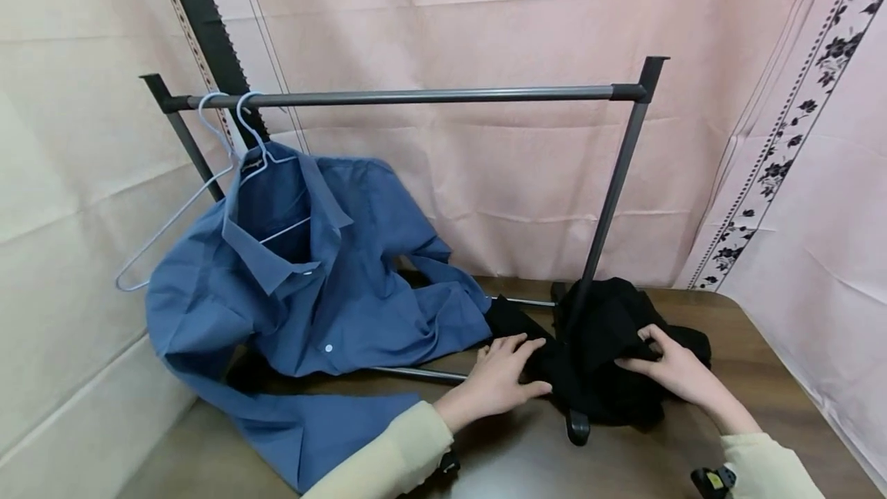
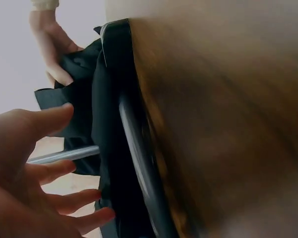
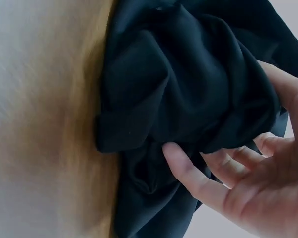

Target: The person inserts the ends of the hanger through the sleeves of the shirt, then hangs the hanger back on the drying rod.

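A black garment (image 1: 610, 360) lies bunched over the foot of the rack's right post, its kind hidden by the folds. My right hand (image 1: 672, 368) is at its right side, fingers bent and thumb apart from them; the right wrist view shows fingers going in behind a fold of the black cloth (image 3: 198, 99). My left hand (image 1: 495, 380) is spread at the garment's left part, thumb and fingers apart, holding nothing; in the left wrist view its fingers (image 2: 72, 201) are extended by the cloth. A blue button shirt (image 1: 374, 276) hangs left of it on a light-blue hanger (image 1: 252, 122).
A grey metal clothes rack (image 1: 430, 96) stands on the wooden table (image 1: 734, 345). A second light-blue hanger (image 1: 173, 218) hangs at the bar's left end. The shirt's sleeve (image 1: 333, 422) trails on the table. Pink and white cloth (image 1: 485, 37) encloses the back and sides.
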### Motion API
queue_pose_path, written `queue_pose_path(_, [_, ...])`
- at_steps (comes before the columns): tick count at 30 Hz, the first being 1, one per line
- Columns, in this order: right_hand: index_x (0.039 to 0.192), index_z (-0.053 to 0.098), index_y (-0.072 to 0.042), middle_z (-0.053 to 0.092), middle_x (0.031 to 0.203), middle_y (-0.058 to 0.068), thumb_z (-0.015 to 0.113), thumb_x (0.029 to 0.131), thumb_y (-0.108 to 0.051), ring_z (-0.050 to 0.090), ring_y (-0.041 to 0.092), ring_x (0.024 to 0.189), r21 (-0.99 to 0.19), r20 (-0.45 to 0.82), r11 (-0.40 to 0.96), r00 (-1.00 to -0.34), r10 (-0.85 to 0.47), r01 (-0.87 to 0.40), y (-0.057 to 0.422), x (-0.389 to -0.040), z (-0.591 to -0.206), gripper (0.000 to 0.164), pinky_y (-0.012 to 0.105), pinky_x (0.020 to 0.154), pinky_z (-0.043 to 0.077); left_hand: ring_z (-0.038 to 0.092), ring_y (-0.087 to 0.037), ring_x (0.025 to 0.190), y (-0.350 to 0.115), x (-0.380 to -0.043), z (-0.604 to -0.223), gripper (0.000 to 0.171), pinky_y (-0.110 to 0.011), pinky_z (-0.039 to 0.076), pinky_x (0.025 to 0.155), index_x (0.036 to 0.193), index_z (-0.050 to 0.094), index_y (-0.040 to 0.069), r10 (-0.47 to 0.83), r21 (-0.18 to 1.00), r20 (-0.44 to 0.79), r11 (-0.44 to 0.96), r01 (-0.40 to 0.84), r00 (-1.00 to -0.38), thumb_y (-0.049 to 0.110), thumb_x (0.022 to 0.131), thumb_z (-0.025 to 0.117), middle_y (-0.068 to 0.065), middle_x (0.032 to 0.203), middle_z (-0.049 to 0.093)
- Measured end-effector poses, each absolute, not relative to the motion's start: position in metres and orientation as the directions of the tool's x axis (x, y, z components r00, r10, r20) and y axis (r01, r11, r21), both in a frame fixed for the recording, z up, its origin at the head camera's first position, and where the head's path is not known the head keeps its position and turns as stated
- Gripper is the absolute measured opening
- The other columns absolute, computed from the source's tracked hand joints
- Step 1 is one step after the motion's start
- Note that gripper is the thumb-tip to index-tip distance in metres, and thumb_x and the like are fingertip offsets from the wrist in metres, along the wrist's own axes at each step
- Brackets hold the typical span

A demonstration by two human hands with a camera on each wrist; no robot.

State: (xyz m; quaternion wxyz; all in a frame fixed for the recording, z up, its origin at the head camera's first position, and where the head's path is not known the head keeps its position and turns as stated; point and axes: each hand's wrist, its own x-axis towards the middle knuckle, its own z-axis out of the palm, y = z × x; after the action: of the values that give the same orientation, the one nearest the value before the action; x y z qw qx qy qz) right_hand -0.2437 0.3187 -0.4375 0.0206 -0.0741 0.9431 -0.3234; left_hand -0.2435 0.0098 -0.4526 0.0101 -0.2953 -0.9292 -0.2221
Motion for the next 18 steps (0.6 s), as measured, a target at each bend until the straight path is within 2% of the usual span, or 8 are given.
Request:
queue_pose_path(2, [0.107,0.042,-0.013,0.057,0.083,0.005,0.067,0.080,-0.050,0.050,0.020,0.073,-0.629,-0.009,0.769,-0.988,-0.155,-0.115,0.317,-0.235,-0.439,0.052,0.035,0.065,0.039,0.033,-0.026,0.128,0.018,-0.245,-0.457,0.071,-0.055,0.032,0.095,0.144,0.032,0.033,0.541,0.434,0.130,0.723,0.538,-0.831,0.059,0.083,0.057,-0.005,0.144,0.034])
queue_pose_path(8, [0.109,0.041,-0.013,0.052,0.094,0.010,0.070,0.082,-0.037,0.052,0.020,0.076,-0.636,0.022,0.739,-0.962,-0.274,-0.224,0.313,-0.216,-0.435,0.046,0.033,0.061,0.041,0.034,-0.024,0.129,0.035,-0.253,-0.463,0.088,-0.042,0.037,0.097,0.147,0.022,0.032,0.564,0.571,0.114,0.636,0.519,-0.818,0.063,0.076,0.063,-0.001,0.145,0.031])
queue_pose_path(13, [0.100,0.041,-0.016,0.043,0.078,0.002,0.071,0.082,-0.032,0.045,0.009,0.065,-0.662,0.066,0.678,-0.926,-0.372,-0.319,0.305,-0.201,-0.431,0.039,0.026,0.054,0.037,0.037,-0.015,0.126,0.047,-0.253,-0.468,0.097,-0.033,0.040,0.093,0.148,0.012,0.037,0.608,0.684,0.113,0.526,0.505,-0.786,0.053,0.074,0.072,0.002,0.145,0.030])
queue_pose_path(18, [0.094,0.042,-0.021,0.045,0.068,-0.010,0.072,0.082,-0.031,0.047,0.004,0.059,-0.641,0.181,0.622,-0.876,-0.447,-0.450,0.290,-0.193,-0.423,0.034,0.025,0.051,0.039,0.040,-0.011,0.121,0.050,-0.255,-0.464,0.097,-0.027,0.040,0.090,0.148,0.011,0.036,0.657,0.691,0.162,0.457,0.560,-0.736,0.036,0.076,0.076,0.001,0.140,0.034])
